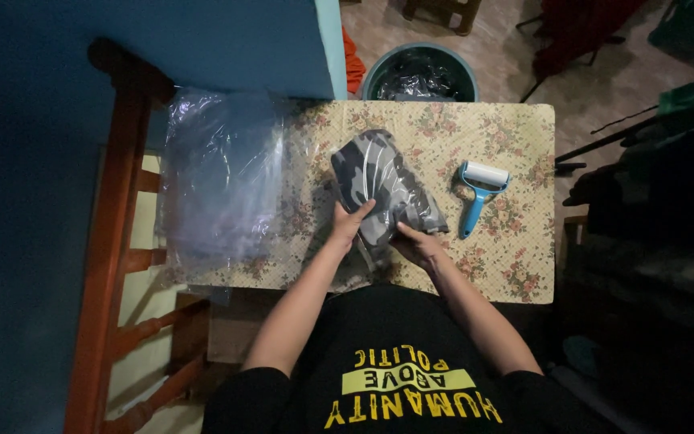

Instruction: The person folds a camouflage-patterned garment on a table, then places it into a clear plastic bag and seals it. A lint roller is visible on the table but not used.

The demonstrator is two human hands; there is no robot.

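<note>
Head view shows, going left to right: a wooden chair (114, 241), a stack of clear plastic bags (218, 177), then the left hand (349, 223) and right hand (418, 245), both clamped on a grey camouflage garment (379, 181) in a clear bag at the table's middle. It looks like bagging is under way; next probably calls for smoothing and sealing. Right lies a blue lint roller (477, 193) on the floral tablecloth (516, 265); a bin (419, 72) stands beyond.

Counts on and around the floral table

Two hands (351, 221) (419, 245), one bagged camouflage garment (383, 181), one blue lint roller (478, 193), one stack of clear plastic bags (218, 177), one lined bin (419, 74).
</note>
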